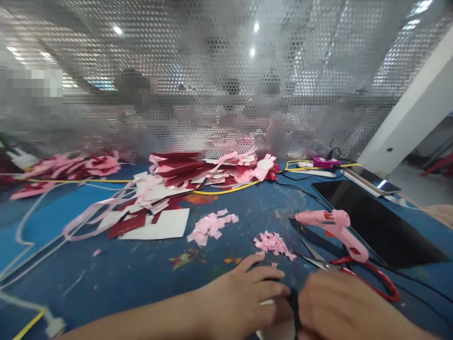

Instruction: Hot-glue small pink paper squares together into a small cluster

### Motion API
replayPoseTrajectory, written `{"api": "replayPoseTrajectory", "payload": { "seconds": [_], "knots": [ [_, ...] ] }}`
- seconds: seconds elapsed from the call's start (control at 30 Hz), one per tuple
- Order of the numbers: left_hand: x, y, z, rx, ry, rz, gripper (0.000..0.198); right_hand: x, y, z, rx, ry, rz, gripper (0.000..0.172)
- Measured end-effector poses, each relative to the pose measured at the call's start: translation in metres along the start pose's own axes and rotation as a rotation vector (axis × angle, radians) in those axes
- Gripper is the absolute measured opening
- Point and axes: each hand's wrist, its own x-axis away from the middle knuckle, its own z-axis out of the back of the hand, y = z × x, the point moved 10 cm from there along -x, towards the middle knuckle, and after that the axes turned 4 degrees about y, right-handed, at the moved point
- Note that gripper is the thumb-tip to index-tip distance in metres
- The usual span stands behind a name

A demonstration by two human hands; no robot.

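Head view: left hand (244, 295) and right hand (339, 307) press together over a pale, part-hidden piece (278, 326) at the counter's (123, 274) near edge; whether the fingers are grasping it cannot be told; red-handled scissors (354, 271) lie just beyond the right.

A perforated metal screen (219, 80) stands along the blue worktop's (116, 274) far edge, a white pillar (410, 113) at its right corner, ceiling lights (117, 30) glowing beyond.

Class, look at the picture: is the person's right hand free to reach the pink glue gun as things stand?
Probably yes. The right hand lies just below the pink glue gun, with only the red-handled scissors flat on the table between them. Whether it already holds something is unclear.
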Motion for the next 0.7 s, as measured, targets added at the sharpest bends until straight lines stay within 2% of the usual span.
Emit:
{"api": "replayPoseTrajectory", "payload": {
  "seconds": [0.07, 0.13, 0.2, 0.33, 0.37, 0.47, 0.53, 0.63, 0.7],
  "knots": [
    [0.001, -0.001, -0.003, 0.005, 0.025, 0.003, 0.045, -0.043, 0.013, -0.011, 0.184, -0.162, 0.025, 0.020],
    [0.002, 0.001, -0.002, 0.003, 0.081, -0.017, 0.045, -0.089, 0.035, -0.020, 0.239, -0.215, 0.008, 0.011],
    [0.002, 0.004, -0.001, -0.018, 0.122, -0.040, 0.046, -0.128, 0.069, -0.040, 0.320, -0.282, -0.081, 0.016],
    [0.003, 0.009, -0.004, -0.048, 0.159, -0.062, 0.045, -0.175, 0.122, -0.089, 0.413, -0.349, -0.221, 0.017],
    [0.003, 0.010, -0.004, -0.063, 0.170, -0.064, 0.045, -0.180, 0.130, -0.101, 0.424, -0.370, -0.238, 0.026],
    [0.003, 0.012, -0.004, -0.093, 0.171, -0.072, 0.046, -0.191, 0.135, -0.130, 0.418, -0.431, -0.247, 0.033],
    [0.002, 0.012, -0.004, -0.097, 0.160, -0.073, 0.047, -0.197, 0.129, -0.138, 0.403, -0.448, -0.239, 0.033],
    [0.000, 0.011, -0.002, -0.086, 0.155, -0.072, 0.048, -0.205, 0.115, -0.128, 0.383, -0.409, -0.234, 0.032],
    [0.000, 0.008, 0.001, -0.065, 0.165, -0.063, 0.047, -0.207, 0.103, -0.102, 0.372, -0.342, -0.230, 0.032]
  ]
}}
